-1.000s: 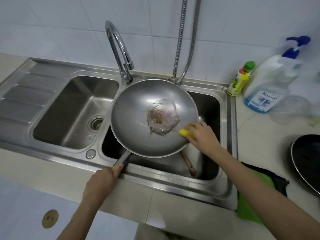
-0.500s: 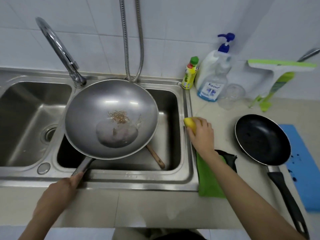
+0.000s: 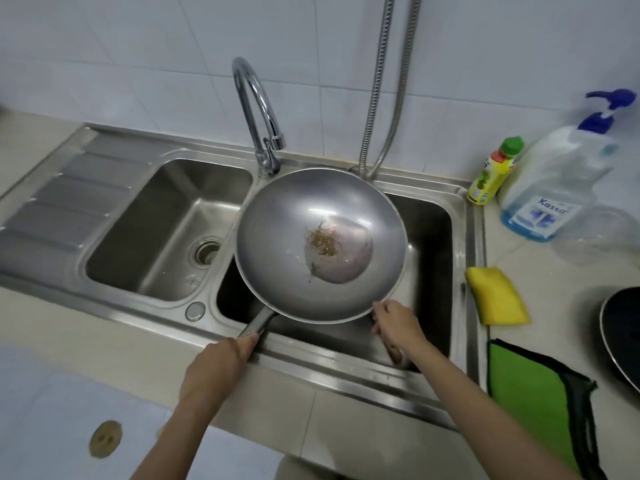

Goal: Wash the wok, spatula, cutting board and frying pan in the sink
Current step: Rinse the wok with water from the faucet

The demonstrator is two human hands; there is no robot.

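Note:
The steel wok (image 3: pixel 298 202) hangs over the right basin of the sink (image 3: pixel 464 237), with brown food scraps and a wet patch in its bottom. My left hand (image 3: pixel 221 358) grips the wok's handle at the sink's front edge. Just under the wok's near rim, my right hand (image 3: pixel 394 327) curls round the wooden handle of the spatula (image 3: pixel 394 355), which lies in the right basin, mostly hidden. The black frying pan (image 3: pixel 623 337) lies on the counter at the right edge. No cutting board is in view.
A yellow sponge (image 3: pixel 495 296) lies on the counter beside the sink, with a green cloth (image 3: pixel 533 393) nearer me. A soap pump bottle (image 3: pixel 554 188), a small yellow bottle (image 3: pixel 495 171) and a clear glass bowl (image 3: pixel 602 237) stand at the back right. The tap (image 3: pixel 256 109) arches behind the wok.
My right hand took the sponge out of the wok, left it on the counter and came back to the spatula handle under the wok's rim. My left hand kept hold of the wok.

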